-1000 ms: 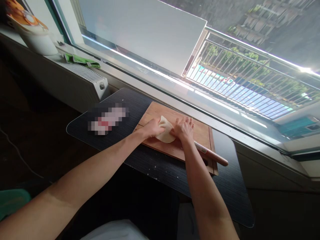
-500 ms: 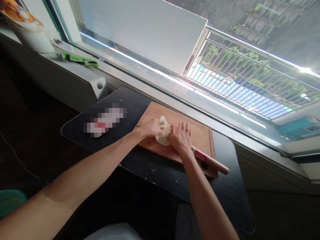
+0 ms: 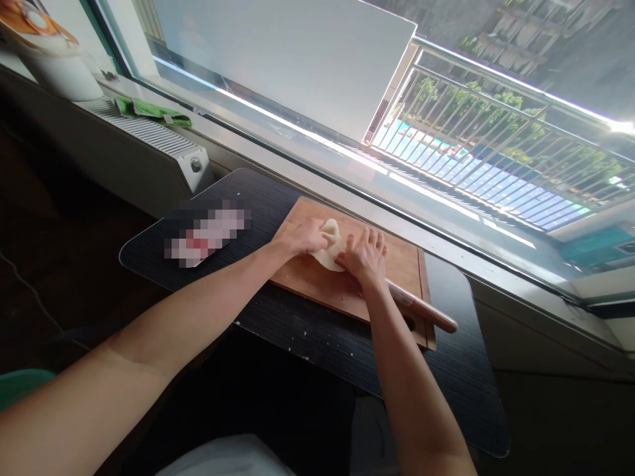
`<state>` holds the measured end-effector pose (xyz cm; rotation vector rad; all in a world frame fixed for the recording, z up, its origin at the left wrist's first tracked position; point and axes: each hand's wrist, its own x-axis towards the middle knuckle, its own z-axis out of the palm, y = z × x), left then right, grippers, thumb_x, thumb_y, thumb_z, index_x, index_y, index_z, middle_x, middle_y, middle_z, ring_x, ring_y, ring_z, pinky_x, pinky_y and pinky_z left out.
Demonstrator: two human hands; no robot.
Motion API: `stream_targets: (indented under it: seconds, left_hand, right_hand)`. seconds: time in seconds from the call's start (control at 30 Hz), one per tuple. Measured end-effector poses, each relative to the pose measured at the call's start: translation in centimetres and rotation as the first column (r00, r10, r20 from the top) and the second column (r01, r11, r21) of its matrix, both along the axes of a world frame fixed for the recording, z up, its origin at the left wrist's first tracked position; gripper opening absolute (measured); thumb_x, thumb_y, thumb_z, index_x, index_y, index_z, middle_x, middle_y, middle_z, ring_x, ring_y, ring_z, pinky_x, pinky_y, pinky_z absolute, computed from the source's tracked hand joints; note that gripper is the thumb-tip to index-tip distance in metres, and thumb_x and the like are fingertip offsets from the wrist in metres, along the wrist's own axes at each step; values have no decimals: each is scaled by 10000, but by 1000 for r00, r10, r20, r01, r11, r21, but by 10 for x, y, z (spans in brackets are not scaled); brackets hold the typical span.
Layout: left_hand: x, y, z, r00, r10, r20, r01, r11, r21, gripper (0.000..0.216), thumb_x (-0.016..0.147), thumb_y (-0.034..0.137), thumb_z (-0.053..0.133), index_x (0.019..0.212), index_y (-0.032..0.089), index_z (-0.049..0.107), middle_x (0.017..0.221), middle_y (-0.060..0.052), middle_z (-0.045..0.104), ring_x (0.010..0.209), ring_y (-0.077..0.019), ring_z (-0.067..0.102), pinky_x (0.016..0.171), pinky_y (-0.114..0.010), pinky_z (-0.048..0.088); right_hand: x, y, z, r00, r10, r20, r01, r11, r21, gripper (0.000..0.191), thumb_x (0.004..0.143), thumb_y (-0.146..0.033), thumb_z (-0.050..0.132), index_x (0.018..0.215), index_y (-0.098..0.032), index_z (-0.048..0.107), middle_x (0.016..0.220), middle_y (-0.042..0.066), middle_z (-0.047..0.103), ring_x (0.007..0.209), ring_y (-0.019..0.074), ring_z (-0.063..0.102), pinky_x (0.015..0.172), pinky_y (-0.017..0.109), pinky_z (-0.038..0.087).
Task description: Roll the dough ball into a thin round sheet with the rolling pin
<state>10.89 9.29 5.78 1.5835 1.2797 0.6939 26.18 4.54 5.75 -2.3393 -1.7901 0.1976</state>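
Note:
A thin, pale round of dough (image 3: 328,260) lies on the wooden cutting board (image 3: 310,287), its far edge lifted and curled. My left hand (image 3: 308,236) pinches the dough's left side between thumb and fingers. To the right, my right hand (image 3: 368,254) lies flat with its fingers stretched out. Its palm rests over a wooden rolling pin (image 3: 430,315), whose near end sticks out past the wrist toward the lower right. The pin's other end is hidden under the hand, so I cannot tell how far it reaches onto the dough.
The board sits on a dark folding-style table (image 3: 243,291) with pale crumbs along its near edge. A pixelated item (image 3: 206,237) lies on the table's left. Behind are a radiator (image 3: 163,142) with a green cloth (image 3: 151,111), a white container (image 3: 64,69) and a window.
My left hand has shifted slightly, and the dough's curled far edge has turned a little to the right. The rolling pin has rolled, so its red label is mostly out of sight.

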Motion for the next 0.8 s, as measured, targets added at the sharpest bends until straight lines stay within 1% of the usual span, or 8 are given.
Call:
stream_targets:
  seconds: [0.1,0.2,0.27,0.37,0.47,0.57,0.7,0.8]
  left_hand:
    - [-2,-8,-6,965,188,182,-156,972,-177,185,678,197,730,851,135,711,768,-33,720,737,-177,658,580,-210,460]
    - [-2,-17,-12,871,317,375,-161,906,-393,196,718,272,760,845,137,699,768,-44,729,750,-176,679,640,-232,516]
    - [2,-20,-13,786,379,489,-156,886,-436,237,714,263,777,892,133,693,779,-45,734,772,-175,691,682,-241,538]
    - [12,-18,-9,703,446,555,-213,875,-434,310,741,266,764,1001,123,672,810,-43,738,796,-164,696,716,-233,547]
    - [19,-13,-4,713,486,505,-265,854,-448,315,806,301,716,1054,121,645,857,-48,738,806,-158,695,719,-229,548]
    - [21,-11,-2,751,494,438,-292,844,-450,288,822,309,706,1027,116,643,827,-52,728,794,-169,695,693,-234,543]
    - [18,-12,-4,782,495,380,-331,845,-420,239,846,237,646,1057,127,621,819,-45,718,783,-159,694,682,-240,541]
    - [16,-10,-7,834,438,336,-302,871,-387,259,826,290,678,1023,130,625,814,-55,716,756,-174,692,655,-255,541]
  right_hand:
    - [3,10,2,996,-46,-72,43,998,-46,656,1004,-437,208,1523,-45,298,1616,187,250,1513,317,159,1208,520,179]
    - [1,6,2,999,-5,-47,5,1000,-1,645,996,-430,231,1517,-61,319,1609,172,276,1515,308,151,1212,518,158]
    - [0,4,2,999,-18,-48,19,1000,19,647,989,-425,239,1513,-55,325,1608,172,277,1512,313,155,1214,514,150]
    - [0,5,3,993,-68,-96,66,998,-22,659,985,-423,227,1512,-38,320,1607,182,274,1509,319,165,1210,511,168]
    - [0,6,2,995,-54,-81,54,999,-7,661,984,-426,233,1518,-46,317,1608,175,276,1513,307,158,1216,505,153]
    - [-1,5,1,995,-63,-79,62,998,-8,660,985,-419,228,1522,-44,307,1614,171,262,1513,310,155,1217,503,148]
    - [-3,0,1,994,-67,-82,65,998,-24,650,983,-404,223,1513,-42,324,1601,177,290,1506,317,177,1211,510,164]
    - [-2,0,1,998,-34,-48,35,999,24,640,976,-400,248,1505,-52,340,1598,176,297,1506,322,174,1207,528,171]
